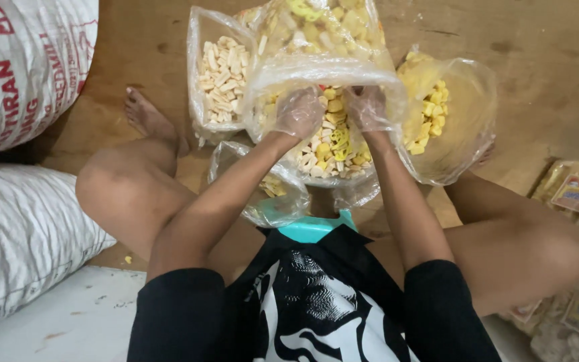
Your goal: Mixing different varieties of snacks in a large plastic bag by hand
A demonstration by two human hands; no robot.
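Hands, left (298, 110) and right (368, 107), are plunged into the central clear bag (323, 70), cupped narrow over mixed yellow-and-white crackers (330, 151). Left of it, a bag of pale sticks (219, 70); right, a bag of yellow pieces (430, 114); beyond, another mixed bag (323, 23).

At frame centre we see our left hand (297, 112) and right hand (368, 107), both in thin plastic gloves, inside the open clear bag (316, 74) of mixed crackers (330, 151); white woven sacks (21, 67) fill the left edge
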